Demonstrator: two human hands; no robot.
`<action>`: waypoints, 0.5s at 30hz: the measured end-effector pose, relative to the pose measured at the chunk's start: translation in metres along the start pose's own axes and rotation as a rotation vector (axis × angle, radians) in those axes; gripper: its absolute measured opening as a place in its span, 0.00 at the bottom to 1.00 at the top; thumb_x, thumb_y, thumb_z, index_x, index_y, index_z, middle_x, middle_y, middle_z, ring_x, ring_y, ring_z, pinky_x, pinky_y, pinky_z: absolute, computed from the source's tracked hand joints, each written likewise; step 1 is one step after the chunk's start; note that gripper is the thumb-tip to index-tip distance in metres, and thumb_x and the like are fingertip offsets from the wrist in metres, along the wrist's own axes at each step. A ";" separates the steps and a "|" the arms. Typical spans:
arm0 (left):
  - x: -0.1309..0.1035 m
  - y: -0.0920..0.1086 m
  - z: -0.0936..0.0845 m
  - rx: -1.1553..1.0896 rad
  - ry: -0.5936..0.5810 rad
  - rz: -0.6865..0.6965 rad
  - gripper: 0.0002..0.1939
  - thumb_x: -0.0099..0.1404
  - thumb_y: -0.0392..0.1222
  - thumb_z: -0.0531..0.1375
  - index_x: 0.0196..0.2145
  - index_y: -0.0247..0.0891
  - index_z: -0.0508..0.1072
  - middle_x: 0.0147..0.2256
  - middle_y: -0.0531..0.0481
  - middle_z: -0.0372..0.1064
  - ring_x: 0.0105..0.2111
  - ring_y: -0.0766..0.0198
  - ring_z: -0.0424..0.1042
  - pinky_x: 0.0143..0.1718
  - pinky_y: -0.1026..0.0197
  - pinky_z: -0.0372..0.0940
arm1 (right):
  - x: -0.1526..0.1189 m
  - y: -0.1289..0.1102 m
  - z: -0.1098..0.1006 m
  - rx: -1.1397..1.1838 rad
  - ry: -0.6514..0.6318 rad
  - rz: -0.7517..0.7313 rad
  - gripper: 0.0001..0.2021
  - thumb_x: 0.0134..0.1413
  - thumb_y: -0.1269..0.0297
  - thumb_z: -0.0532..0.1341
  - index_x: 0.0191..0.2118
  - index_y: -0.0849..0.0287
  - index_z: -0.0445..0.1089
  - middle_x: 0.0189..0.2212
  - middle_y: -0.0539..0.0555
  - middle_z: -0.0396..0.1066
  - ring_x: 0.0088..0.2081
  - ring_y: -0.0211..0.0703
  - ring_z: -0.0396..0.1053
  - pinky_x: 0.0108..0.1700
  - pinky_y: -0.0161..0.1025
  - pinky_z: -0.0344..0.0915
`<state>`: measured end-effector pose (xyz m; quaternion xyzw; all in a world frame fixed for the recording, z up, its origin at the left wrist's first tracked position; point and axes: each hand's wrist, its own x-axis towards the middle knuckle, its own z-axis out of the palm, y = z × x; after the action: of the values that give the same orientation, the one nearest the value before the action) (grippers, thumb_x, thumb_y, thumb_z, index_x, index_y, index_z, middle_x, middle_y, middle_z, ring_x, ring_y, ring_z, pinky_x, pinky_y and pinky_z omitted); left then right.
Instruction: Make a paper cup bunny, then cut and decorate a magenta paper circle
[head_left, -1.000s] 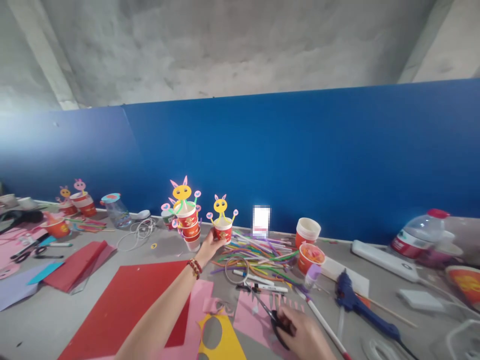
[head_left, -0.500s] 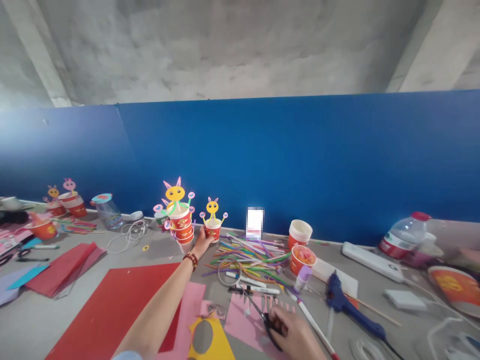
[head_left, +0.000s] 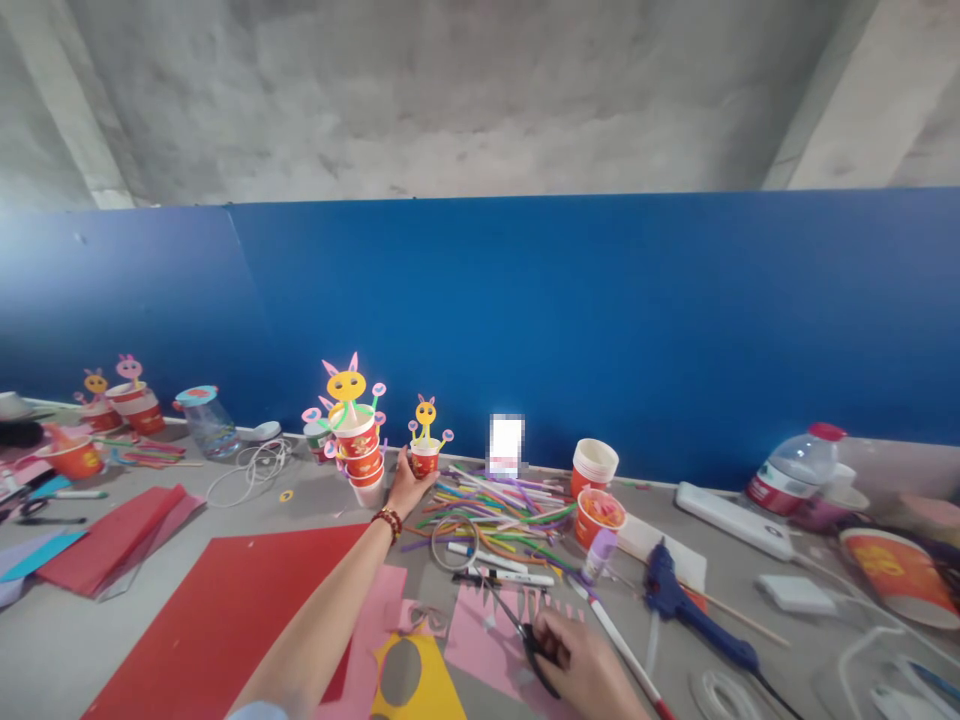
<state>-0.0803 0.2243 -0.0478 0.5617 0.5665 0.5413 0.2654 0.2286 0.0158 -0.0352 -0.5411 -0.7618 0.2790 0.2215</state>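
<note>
My left hand [head_left: 411,484] reaches forward with its fingers round the left side of a small red paper cup [head_left: 425,458]. A yellow paper figure [head_left: 426,413] with pink ears rises from that cup, and green arms end in round discs. Just left of it stands a taller stack of red and white paper cups [head_left: 363,452] with a larger yellow figure. At the lower middle my right hand [head_left: 577,660] is closed on black-handled scissors [head_left: 534,645]. Their blades point forward over a cut pink paper sheet [head_left: 480,640].
Colourful pipe cleaners [head_left: 495,510] lie in a pile at the middle. Right of it are paper cups [head_left: 594,465], a purple glue stick [head_left: 600,556] and a blue glue gun [head_left: 690,610]. Red paper [head_left: 217,620] covers the left front; a blue partition [head_left: 525,300] stands behind.
The small cup with its figure has turned slightly in my left hand. My right hand keeps the scissors in about the same place. The whole view has shifted a little.
</note>
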 end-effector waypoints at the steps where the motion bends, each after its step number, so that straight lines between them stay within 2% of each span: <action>1: 0.001 0.001 0.000 0.005 -0.001 0.011 0.41 0.55 0.43 0.70 0.61 0.36 0.56 0.55 0.37 0.64 0.54 0.49 0.67 0.56 0.46 0.60 | 0.000 -0.001 0.000 -0.003 0.004 -0.004 0.07 0.49 0.67 0.58 0.25 0.55 0.58 0.21 0.47 0.66 0.25 0.38 0.63 0.27 0.32 0.55; 5: 0.005 0.003 0.002 0.020 0.018 0.056 0.22 0.66 0.44 0.62 0.55 0.36 0.66 0.53 0.41 0.66 0.49 0.53 0.70 0.51 0.45 0.66 | 0.000 -0.003 -0.001 -0.005 0.006 -0.007 0.06 0.48 0.67 0.58 0.25 0.55 0.58 0.22 0.47 0.67 0.25 0.38 0.63 0.27 0.31 0.55; 8: 0.009 0.003 0.006 0.027 0.047 0.070 0.17 0.69 0.45 0.58 0.53 0.36 0.68 0.53 0.43 0.66 0.48 0.54 0.70 0.48 0.45 0.68 | 0.001 -0.001 -0.001 -0.003 0.012 -0.015 0.06 0.48 0.68 0.58 0.25 0.55 0.59 0.22 0.47 0.67 0.25 0.38 0.64 0.27 0.31 0.55; 11: 0.010 0.004 0.008 0.023 0.056 0.068 0.21 0.65 0.45 0.62 0.53 0.36 0.67 0.52 0.42 0.66 0.49 0.53 0.69 0.50 0.45 0.66 | 0.001 0.001 0.000 -0.011 0.023 -0.033 0.06 0.48 0.68 0.58 0.25 0.55 0.59 0.22 0.47 0.67 0.25 0.38 0.63 0.27 0.31 0.55; 15: 0.007 0.009 0.008 -0.001 0.062 0.047 0.40 0.48 0.45 0.72 0.56 0.35 0.62 0.53 0.38 0.66 0.53 0.48 0.68 0.55 0.46 0.62 | 0.000 0.002 0.001 -0.016 0.027 -0.031 0.06 0.48 0.69 0.57 0.25 0.55 0.58 0.22 0.47 0.66 0.25 0.38 0.63 0.28 0.31 0.56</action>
<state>-0.0717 0.2315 -0.0395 0.5578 0.5606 0.5649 0.2353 0.2296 0.0162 -0.0370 -0.5347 -0.7692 0.2621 0.2318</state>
